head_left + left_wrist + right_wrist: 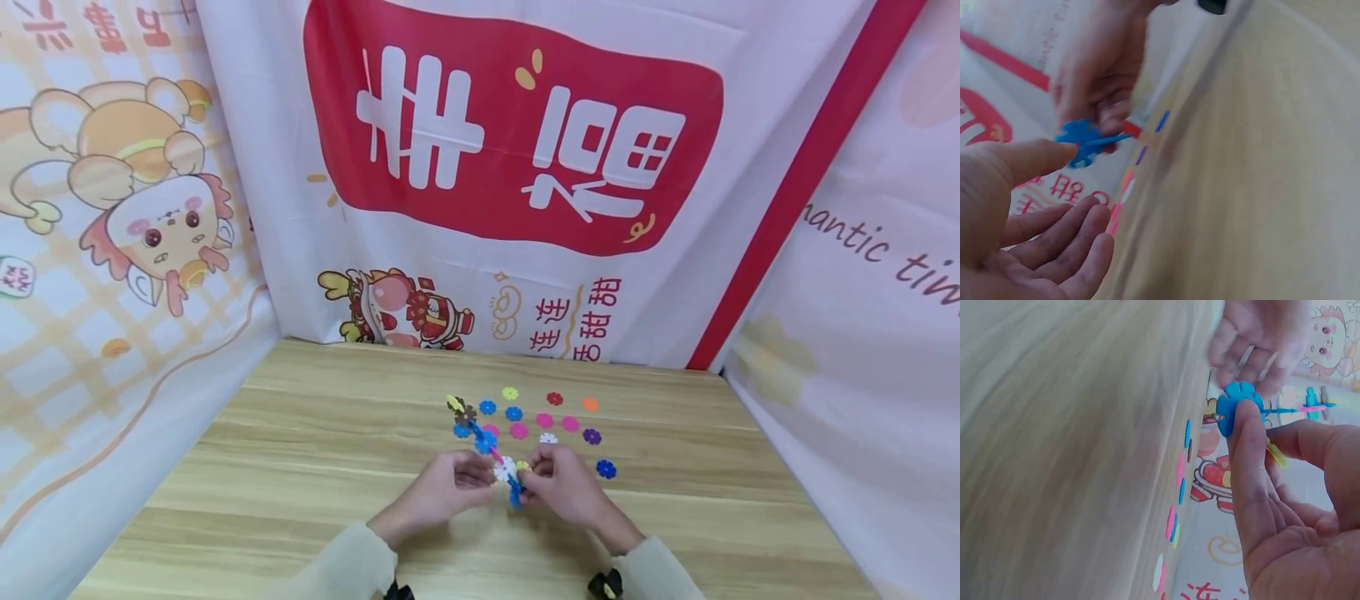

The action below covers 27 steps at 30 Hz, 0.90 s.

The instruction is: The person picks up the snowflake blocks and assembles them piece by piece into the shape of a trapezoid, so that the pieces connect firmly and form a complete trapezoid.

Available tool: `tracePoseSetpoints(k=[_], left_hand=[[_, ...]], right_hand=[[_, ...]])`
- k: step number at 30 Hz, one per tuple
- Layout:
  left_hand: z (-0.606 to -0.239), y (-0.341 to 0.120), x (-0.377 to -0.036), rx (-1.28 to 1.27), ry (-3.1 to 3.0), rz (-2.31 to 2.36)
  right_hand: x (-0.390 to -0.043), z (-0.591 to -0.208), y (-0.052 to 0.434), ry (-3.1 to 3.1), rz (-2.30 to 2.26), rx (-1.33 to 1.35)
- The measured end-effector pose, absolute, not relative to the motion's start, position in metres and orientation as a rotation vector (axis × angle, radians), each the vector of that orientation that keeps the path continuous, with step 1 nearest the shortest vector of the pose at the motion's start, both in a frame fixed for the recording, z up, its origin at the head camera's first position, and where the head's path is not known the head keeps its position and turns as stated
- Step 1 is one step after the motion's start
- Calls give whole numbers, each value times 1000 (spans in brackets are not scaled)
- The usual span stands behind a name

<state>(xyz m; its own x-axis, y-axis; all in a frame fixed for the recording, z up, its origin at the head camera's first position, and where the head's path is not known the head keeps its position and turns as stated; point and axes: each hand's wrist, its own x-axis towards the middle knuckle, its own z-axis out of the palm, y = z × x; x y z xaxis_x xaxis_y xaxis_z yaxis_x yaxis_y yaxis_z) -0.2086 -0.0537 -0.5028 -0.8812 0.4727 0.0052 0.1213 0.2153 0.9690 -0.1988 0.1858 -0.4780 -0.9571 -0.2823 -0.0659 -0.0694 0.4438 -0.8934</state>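
A chain of flower-shaped plastic discs [486,440] runs from the table's middle toward me, its near end lifted between both hands. My left hand [483,479] pinches the chain by its white disc [504,469]. In the left wrist view the thumb [1041,156] reaches the blue end disc [1080,140] while the other fingers lie loosely below. My right hand [531,482] pinches that blue disc [1238,407] with fingertip [1244,425] and thumb. A yellow disc [1276,454] sits between its fingers.
Several loose discs lie on the wooden table [300,467] beyond the hands, among them a blue one [606,468], a purple one [592,436] and an orange one [591,404]. Printed cloth backdrops [510,167] wall the table on three sides.
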Motion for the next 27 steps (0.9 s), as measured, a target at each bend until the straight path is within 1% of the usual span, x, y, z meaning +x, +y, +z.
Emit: tracePoseSetpoints(k=[7,12,18,27], left_hand=[[-510,-33,-199,627,2372,1775],[-509,-30,-197,612,2507,1755],[-509,-28,-198,623,2593,1694],[-504,-28,-199,646,2588,1681]], right_hand=[[-198,-474,171,2582,-1569,-328],[-196,-470,163,2652,-1529,-303],[-196,-465,158,2809,-1380,-256],[-199,-459,159,2895,-1147,-499]])
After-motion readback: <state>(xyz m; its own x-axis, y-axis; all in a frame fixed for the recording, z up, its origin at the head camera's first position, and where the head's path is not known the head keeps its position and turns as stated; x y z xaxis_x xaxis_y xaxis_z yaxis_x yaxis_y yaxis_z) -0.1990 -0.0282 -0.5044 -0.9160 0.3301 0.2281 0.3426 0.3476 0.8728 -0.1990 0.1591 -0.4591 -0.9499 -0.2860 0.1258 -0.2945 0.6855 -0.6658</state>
